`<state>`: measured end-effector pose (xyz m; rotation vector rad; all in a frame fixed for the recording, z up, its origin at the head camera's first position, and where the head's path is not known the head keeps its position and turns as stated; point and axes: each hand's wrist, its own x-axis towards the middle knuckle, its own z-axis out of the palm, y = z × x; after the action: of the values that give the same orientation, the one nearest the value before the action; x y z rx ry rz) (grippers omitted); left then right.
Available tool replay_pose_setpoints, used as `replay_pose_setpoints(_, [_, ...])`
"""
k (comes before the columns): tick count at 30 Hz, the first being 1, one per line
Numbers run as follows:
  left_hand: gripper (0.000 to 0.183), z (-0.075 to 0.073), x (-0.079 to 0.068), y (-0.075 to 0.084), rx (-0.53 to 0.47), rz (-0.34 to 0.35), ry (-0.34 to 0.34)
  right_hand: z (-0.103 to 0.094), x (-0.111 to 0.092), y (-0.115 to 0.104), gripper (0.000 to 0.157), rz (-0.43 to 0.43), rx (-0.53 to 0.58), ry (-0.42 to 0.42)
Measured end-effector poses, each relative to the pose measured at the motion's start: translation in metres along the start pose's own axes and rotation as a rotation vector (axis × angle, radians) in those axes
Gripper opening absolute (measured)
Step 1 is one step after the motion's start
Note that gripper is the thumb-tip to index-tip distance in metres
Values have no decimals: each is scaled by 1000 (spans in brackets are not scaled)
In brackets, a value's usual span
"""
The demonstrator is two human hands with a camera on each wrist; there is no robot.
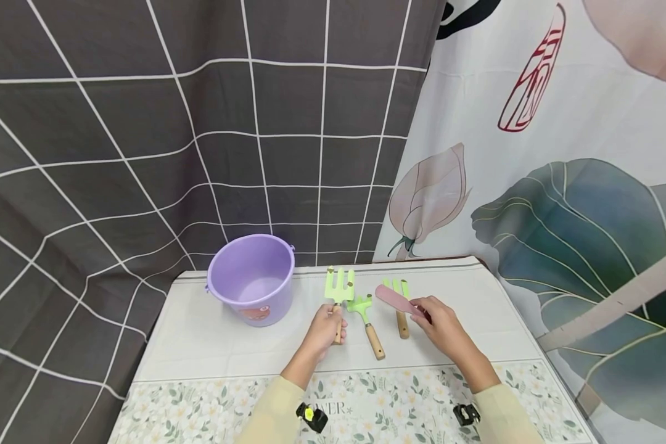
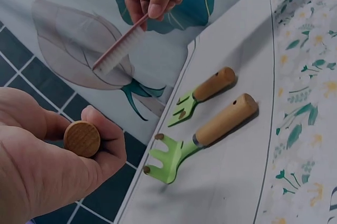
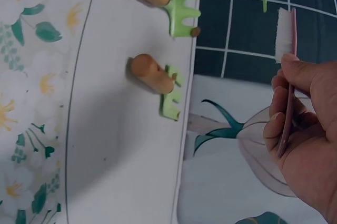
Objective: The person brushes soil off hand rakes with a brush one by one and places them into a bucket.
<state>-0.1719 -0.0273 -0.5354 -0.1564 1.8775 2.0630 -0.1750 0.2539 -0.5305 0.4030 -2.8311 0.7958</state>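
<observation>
My left hand (image 1: pixel 324 330) grips the wooden handle of a light green garden fork (image 1: pixel 340 285), its tines pointing away from me. In the left wrist view the round end of that handle (image 2: pixel 82 139) shows between thumb and fingers. My right hand (image 1: pixel 439 325) holds a pink brush (image 1: pixel 394 300) by its handle, with white bristles (image 3: pixel 284 35) showing in the right wrist view. Between the hands a green hand rake (image 1: pixel 372 333) with a wooden handle lies on the table. Beside it, partly under the brush in the head view, lies another green fork (image 1: pixel 402 324).
A purple bucket (image 1: pixel 274 303) stands at the back left of the white table (image 1: pixel 200 345), left of the held fork. Flowered cloth (image 1: pixel 399 401) covers the near part. A dark gridded curtain (image 1: pixel 288 160) and a white printed curtain (image 1: pixel 477 92) hang behind.
</observation>
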Motion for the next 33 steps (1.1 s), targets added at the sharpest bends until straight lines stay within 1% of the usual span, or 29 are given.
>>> replay_pose_setpoints(9, [39, 3, -2, 7, -36, -8, -2, -6, 5, -10, 24, -87, 6, 12])
replay_pose_setpoints(18, [31, 5, -7, 9, -62, -9, -20, -11, 13, -18, 21, -172, 12, 23])
replay_pose_setpoints(25, [31, 5, -11, 9, -73, -21, -38, -11, 21, -27, 20, -211, 23, -5])
replay_pose_setpoints(33, [31, 4, -11, 13, -91, -5, -51, -10, 37, -40, 21, -260, 16, -52])
